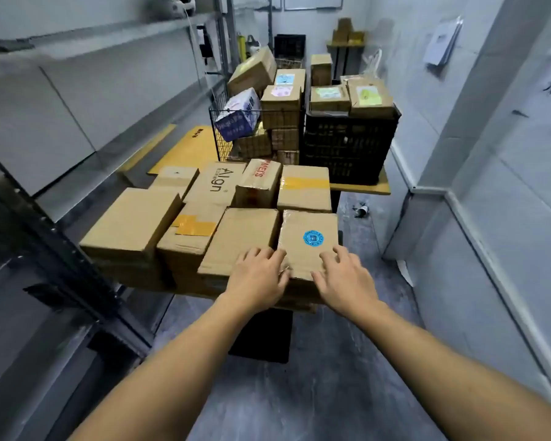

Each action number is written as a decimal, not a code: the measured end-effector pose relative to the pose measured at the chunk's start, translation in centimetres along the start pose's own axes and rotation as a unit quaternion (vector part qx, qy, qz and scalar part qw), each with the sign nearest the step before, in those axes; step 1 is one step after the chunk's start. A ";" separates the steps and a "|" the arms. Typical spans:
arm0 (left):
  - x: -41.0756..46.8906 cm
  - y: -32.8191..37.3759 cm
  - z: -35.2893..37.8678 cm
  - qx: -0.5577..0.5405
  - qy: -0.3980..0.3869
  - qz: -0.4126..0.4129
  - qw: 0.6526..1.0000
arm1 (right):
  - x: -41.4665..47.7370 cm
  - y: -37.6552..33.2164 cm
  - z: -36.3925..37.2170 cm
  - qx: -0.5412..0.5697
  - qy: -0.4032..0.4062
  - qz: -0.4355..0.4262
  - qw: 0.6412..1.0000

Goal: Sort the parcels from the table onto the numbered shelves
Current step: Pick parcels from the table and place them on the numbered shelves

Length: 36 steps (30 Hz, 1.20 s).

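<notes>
Several cardboard parcels crowd the table in front of me. The nearest one on the right is a box with a round blue sticker (309, 243). My left hand (258, 275) rests with spread fingers on that box's near left corner and on the plain box (240, 237) beside it. My right hand (344, 278) lies on the sticker box's near right corner, fingers slightly bent over the top. Neither hand has lifted anything. The table itself is almost fully hidden under the parcels; only its dark base (261, 335) shows.
Metal shelves (86, 100) run along the left wall. Behind the parcels stand a wire basket (218, 128) and a black crate (347, 148), both loaded with more boxes, on a wooden top (360, 187). A white wall closes the right side; grey floor lies between.
</notes>
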<state>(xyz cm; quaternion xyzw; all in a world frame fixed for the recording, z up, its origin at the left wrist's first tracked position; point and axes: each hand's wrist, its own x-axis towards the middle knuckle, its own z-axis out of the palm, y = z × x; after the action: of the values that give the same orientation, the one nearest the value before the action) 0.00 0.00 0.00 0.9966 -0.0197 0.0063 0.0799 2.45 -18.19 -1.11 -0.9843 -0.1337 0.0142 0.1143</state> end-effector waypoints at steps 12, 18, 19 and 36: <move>1.1 -2.1 3.3 0.016 0.021 0.062 0.998 | 0.4 -0.6 4.4 0.184 0.054 0.135 0.972; 0.9 -2.2 2.8 -0.037 0.030 0.056 0.997 | 1.2 -0.7 4.0 0.297 0.066 0.208 0.930; 0.7 -2.0 2.8 -0.052 0.041 0.057 0.996 | 1.3 -0.6 3.9 0.313 0.077 0.215 0.922; -3.4 5.1 3.9 -0.511 0.188 -0.016 0.838 | -6.3 5.5 1.2 0.458 0.197 0.174 0.849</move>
<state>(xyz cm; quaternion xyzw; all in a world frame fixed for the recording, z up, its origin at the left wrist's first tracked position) -3.58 -5.56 -3.09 0.7939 0.0111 0.1816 0.5802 -2.27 -24.76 -3.56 -0.8095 0.0870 -0.1003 0.5720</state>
